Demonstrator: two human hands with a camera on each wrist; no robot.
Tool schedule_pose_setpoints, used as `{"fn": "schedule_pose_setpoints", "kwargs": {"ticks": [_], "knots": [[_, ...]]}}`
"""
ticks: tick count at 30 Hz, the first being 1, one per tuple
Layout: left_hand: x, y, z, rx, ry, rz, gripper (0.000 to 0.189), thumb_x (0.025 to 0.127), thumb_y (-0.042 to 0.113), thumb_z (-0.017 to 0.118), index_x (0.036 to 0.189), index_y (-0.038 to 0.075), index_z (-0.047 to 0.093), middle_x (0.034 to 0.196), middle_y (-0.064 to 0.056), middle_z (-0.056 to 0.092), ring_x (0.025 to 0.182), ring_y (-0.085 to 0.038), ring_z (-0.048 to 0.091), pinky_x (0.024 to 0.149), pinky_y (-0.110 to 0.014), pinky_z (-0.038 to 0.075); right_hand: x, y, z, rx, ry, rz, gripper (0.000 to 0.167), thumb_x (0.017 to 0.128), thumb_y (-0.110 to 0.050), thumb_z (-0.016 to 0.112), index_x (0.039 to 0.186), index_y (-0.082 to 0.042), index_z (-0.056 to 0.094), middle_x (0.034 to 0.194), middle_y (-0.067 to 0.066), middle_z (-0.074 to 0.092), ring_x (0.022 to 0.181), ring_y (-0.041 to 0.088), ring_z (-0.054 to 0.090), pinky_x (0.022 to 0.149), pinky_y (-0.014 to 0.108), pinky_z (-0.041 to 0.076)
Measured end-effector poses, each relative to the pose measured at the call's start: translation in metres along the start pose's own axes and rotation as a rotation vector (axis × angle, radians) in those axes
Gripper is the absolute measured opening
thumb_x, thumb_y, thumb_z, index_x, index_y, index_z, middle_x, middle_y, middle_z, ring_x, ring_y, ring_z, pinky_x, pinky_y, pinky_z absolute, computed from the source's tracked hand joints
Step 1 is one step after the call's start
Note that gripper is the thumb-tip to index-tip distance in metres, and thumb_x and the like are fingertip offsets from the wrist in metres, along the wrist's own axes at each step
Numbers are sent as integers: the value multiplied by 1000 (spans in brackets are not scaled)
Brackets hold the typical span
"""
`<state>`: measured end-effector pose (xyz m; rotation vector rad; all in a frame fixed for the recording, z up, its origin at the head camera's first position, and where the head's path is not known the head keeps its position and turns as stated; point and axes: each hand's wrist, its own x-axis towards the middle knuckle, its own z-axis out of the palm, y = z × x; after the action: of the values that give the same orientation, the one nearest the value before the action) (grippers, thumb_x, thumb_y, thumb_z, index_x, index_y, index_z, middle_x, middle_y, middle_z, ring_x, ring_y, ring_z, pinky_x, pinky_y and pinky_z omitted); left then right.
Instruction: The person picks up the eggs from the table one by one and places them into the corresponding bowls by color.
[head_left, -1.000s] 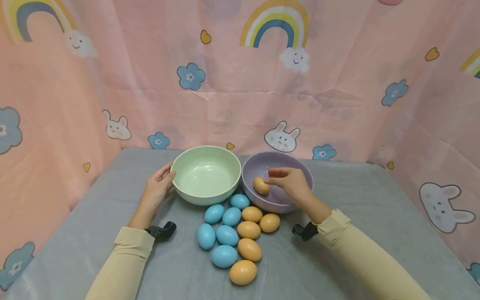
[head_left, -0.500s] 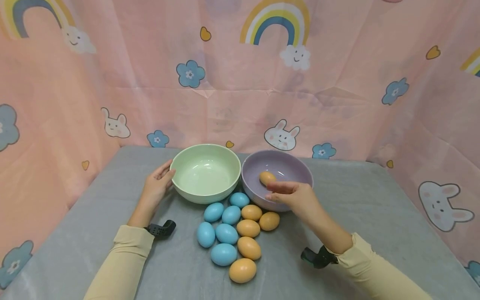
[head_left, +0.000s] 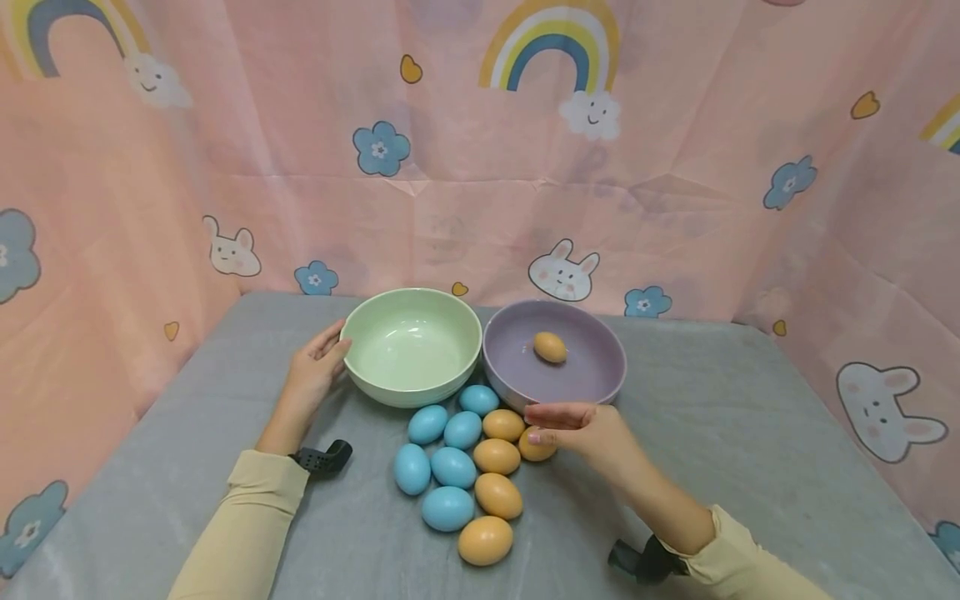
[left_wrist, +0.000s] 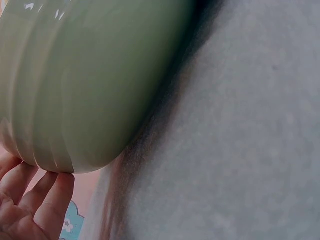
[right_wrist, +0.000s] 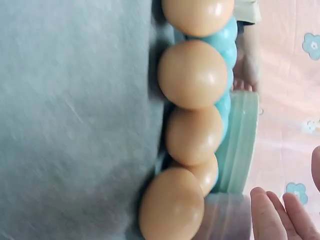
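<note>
At the left, my left hand (head_left: pixel 318 371) touches the outer wall of a light green bowl (head_left: pixel 411 392). In the left wrist view its fingers (left_wrist: pixel 52 205) lie straight against that wall. My right hand (head_left: pixel 603 437) hovers with fingers and thumb apart, in front of the purple bowl (head_left: pixel 592 387). It partly covers an orange egg (head_left: pixel 537 444), and I see no grip on it. One orange egg (head_left: pixel 551 347) lies inside the purple bowl. In the right wrist view the right fingertips (right_wrist: pixel 265 210) hang apart from a row of orange eggs (right_wrist: pixel 172 205).
Several blue eggs (head_left: pixel 447 509) lie clustered in front of the green bowl. Beside them runs a line of several orange eggs (head_left: pixel 486 541). The bowls stand side by side on a grey cloth (head_left: pixel 750 442). A pink patterned curtain (head_left: pixel 465 208) encloses the back and sides.
My right hand has let go of the orange egg inside the purple bowl and moved out toward the eggs in front. The egg has rolled toward the bowl's middle. My left hand stays put.
</note>
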<state>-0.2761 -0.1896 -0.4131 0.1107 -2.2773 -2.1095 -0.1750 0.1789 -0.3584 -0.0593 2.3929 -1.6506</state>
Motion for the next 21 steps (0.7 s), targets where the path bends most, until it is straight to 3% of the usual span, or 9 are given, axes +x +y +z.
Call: {"fn": "schedule_pose_setpoints", "kwargs": {"ticks": [12,21], "knots": [[0,1,0,12,3,-5,58,104,32,53,156,16,33,163,-2,30,148,-18,36,110,-20,45,-14,18,11,159,-104,19,53,85,-16,80,127,10,62,122,20,70,108,18,72,87,20,60],[0,0,1,15,9,-10,57,104,31,52,156,16,33,162,-2,31,147,-18,37,111,-22,45,-19,30,16,171,-145,24,53,82,-16,82,124,11,64,117,19,72,107,19,72,86,21,61]]}}
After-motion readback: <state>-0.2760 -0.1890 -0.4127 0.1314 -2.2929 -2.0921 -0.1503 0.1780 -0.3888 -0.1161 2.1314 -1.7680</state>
